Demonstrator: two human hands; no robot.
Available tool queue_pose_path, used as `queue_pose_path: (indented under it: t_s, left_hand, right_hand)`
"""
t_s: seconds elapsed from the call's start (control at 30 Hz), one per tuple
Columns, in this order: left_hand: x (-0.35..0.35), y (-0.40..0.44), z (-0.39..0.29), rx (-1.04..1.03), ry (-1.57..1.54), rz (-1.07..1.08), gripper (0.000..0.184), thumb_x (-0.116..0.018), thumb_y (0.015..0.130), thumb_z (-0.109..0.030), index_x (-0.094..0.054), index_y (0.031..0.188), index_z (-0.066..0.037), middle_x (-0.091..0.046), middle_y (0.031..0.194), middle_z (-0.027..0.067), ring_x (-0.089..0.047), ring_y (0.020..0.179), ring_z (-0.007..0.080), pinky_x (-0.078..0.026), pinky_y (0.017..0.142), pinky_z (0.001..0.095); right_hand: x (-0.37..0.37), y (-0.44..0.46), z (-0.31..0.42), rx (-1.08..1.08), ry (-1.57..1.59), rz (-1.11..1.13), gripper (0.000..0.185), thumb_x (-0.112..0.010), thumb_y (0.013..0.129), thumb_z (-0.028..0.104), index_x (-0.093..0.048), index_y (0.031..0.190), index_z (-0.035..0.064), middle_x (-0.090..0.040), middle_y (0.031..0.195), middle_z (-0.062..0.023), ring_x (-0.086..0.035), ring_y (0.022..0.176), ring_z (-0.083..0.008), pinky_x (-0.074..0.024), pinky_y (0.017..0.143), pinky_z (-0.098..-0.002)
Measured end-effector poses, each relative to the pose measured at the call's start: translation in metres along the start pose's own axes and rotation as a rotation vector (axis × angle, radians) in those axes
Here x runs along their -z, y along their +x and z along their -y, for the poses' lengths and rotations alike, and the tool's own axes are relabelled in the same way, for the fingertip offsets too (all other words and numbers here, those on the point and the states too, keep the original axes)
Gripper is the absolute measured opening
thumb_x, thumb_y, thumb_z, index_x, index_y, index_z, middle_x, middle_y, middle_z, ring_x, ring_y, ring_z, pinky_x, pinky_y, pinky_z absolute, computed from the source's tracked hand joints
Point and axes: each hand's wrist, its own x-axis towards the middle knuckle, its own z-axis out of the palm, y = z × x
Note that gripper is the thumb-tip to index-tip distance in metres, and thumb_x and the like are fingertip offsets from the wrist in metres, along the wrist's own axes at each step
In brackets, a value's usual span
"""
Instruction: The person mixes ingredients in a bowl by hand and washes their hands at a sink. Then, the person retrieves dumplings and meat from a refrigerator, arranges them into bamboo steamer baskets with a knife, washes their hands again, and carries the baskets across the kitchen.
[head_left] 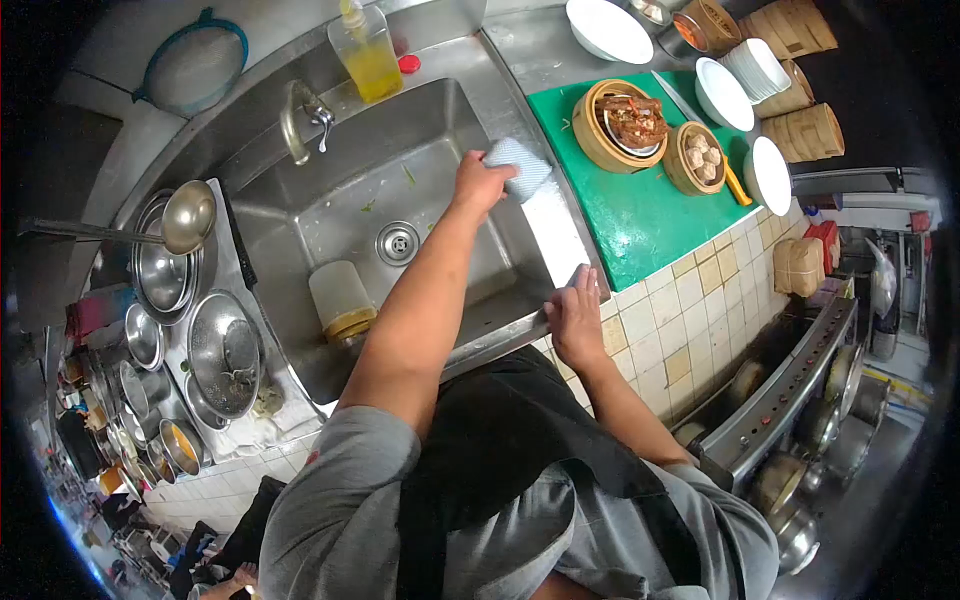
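My left hand (482,187) reaches across the sink (400,160) with its fingers closed on a pale blue patterned cloth (518,168). The cloth lies against the wet metal rim between the sink and a green cutting board (620,240). My right hand (578,322) rests on the front corner of that rim, its fingers stretched out and holding nothing. On the board stand a bamboo steamer with brown braised food (628,122) and a smaller bamboo steamer with pale balls (698,158). A knife (684,100) lies behind them.
A white container (342,298) lies in the sink near the drain (398,243). The faucet (298,125) and a bottle of yellow liquid (365,50) stand behind. Metal bowls and a colander (225,350) crowd the left counter. White bowls (724,94) line the board's far side.
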Motion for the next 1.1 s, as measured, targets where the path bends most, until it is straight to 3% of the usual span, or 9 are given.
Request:
queue_pose_path:
  t_s: [0.2,0.33,0.47,0.57,0.63,0.67,0.87,0.93,1.1]
  left_hand:
    - [0.102,-0.041,0.065,0.022,-0.549,0.007,0.065,-0.077,0.075,-0.013,-0.042,0.127,0.004,-0.061,0.111,0.0197,-0.064,0.095,0.0268,-0.054,0.072,0.0374]
    - [0.175,-0.104,0.107,0.127,-0.495,-0.292,0.064,-0.076,0.077,-0.010,-0.041,0.129,0.002,-0.060,0.113,0.0177,-0.063,0.096,0.0270,-0.053,0.076,0.0397]
    - [0.217,-0.157,0.132,0.155,-0.555,-0.326,0.057,-0.073,0.078,-0.006,-0.042,0.126,0.001,-0.060,0.112,0.0158,-0.063,0.095,0.0270,-0.054,0.075,0.0401]
    - [0.220,-0.176,0.137,0.176,-0.625,-0.356,0.056,-0.072,0.079,-0.005,-0.042,0.126,0.001,-0.060,0.110,0.0146,-0.063,0.095,0.0268,-0.054,0.074,0.0402]
    - [0.217,-0.180,0.134,0.213,-0.638,-0.397,0.055,-0.072,0.079,-0.004,-0.042,0.126,0.001,-0.059,0.110,0.0143,-0.063,0.095,0.0267,-0.054,0.073,0.0404]
    - [0.215,-0.178,0.133,0.224,-0.649,-0.392,0.056,-0.072,0.079,-0.004,-0.042,0.127,0.000,-0.059,0.110,0.0144,-0.063,0.095,0.0268,-0.054,0.073,0.0406]
    - [0.173,-0.127,0.082,0.129,-0.594,-0.117,0.061,-0.075,0.081,-0.009,-0.043,0.131,-0.001,-0.057,0.120,0.0163,-0.060,0.107,0.0282,-0.054,0.080,0.0402]
    - [0.164,-0.102,0.059,0.077,-0.520,0.089,0.062,-0.077,0.080,-0.014,-0.043,0.130,0.000,-0.055,0.117,0.0154,-0.060,0.104,0.0249,-0.054,0.079,0.0397]
    - [0.175,-0.024,0.026,-0.127,0.135,-0.252,0.061,-0.071,0.085,-0.029,-0.048,0.132,0.002,-0.051,0.134,0.0202,-0.054,0.120,0.0330,-0.044,0.103,0.0444]
  right_hand:
    - [-0.025,0.070,0.023,0.099,-0.191,-0.075,0.037,-0.064,0.088,0.035,-0.053,0.101,0.0023,-0.012,0.149,-0.0416,-0.011,0.138,-0.0604,-0.0145,0.112,-0.0652]
    - [-0.040,0.157,0.033,0.273,-0.178,-0.196,0.037,-0.062,0.089,0.038,-0.052,0.099,0.0044,-0.018,0.147,-0.0422,-0.016,0.138,-0.0598,-0.0157,0.112,-0.0650]
    - [-0.066,0.250,0.060,0.288,-0.191,-0.263,0.032,-0.063,0.091,0.035,-0.051,0.102,0.0081,-0.021,0.150,-0.0369,-0.021,0.139,-0.0540,-0.0204,0.113,-0.0595]
    - [-0.079,0.279,0.093,0.468,0.303,-0.048,0.026,-0.065,0.091,0.027,-0.050,0.103,0.0098,-0.027,0.152,-0.0294,-0.032,0.138,-0.0460,-0.0296,0.111,-0.0517]
    - [-0.072,0.264,0.118,0.382,0.535,0.045,0.023,-0.066,0.091,0.020,-0.049,0.103,0.0100,-0.035,0.150,-0.0247,-0.042,0.133,-0.0422,-0.0386,0.105,-0.0463]
    - [-0.078,0.256,0.117,0.360,0.513,-0.063,0.023,-0.065,0.092,0.021,-0.049,0.105,0.0090,-0.051,0.137,-0.0210,-0.053,0.123,-0.0374,-0.0449,0.098,-0.0432]
    - [-0.084,0.177,0.101,0.018,0.764,0.389,0.026,-0.067,0.091,0.020,-0.052,0.110,0.0118,-0.061,0.105,-0.0072,-0.061,0.100,-0.0181,-0.0529,0.077,-0.0364]
    - [-0.074,0.167,0.097,-0.274,1.374,0.580,0.027,-0.069,0.089,0.017,-0.054,0.110,0.0141,-0.063,0.098,-0.0047,-0.063,0.090,-0.0168,-0.0539,0.067,-0.0349]
    - [-0.031,0.184,0.090,-0.209,1.069,0.268,0.022,-0.066,0.089,0.009,-0.052,0.106,0.0054,-0.063,0.091,-0.0066,-0.062,0.079,-0.0145,-0.0535,0.063,-0.0284]
